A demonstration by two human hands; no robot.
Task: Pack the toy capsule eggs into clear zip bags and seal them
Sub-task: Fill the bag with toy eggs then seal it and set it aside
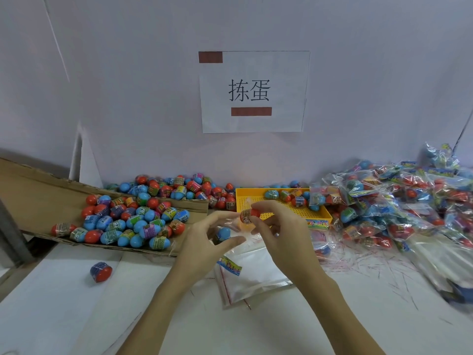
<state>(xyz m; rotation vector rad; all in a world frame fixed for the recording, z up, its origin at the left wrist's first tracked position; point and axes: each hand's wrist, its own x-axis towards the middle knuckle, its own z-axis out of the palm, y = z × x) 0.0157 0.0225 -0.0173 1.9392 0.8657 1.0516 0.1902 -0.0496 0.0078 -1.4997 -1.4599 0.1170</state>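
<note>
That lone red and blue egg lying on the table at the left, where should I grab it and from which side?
Take the lone egg from above, pinching across its middle band. It lies on its side, apart from the cardboard tray, with bare table around it, so fingers fit on both flanks.

Wall: pale lilac wall [128, 73] fills the upper frame.
Sign: white paper sign [253, 92], upper centre.
Surface: white surface [64, 316] across the bottom.
Light: soft, even.

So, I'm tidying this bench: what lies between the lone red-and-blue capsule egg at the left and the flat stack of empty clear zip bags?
Head view: only bare white tabletop lies between the lone red-and-blue capsule egg and the flat stack of empty clear zip bags.
</note>
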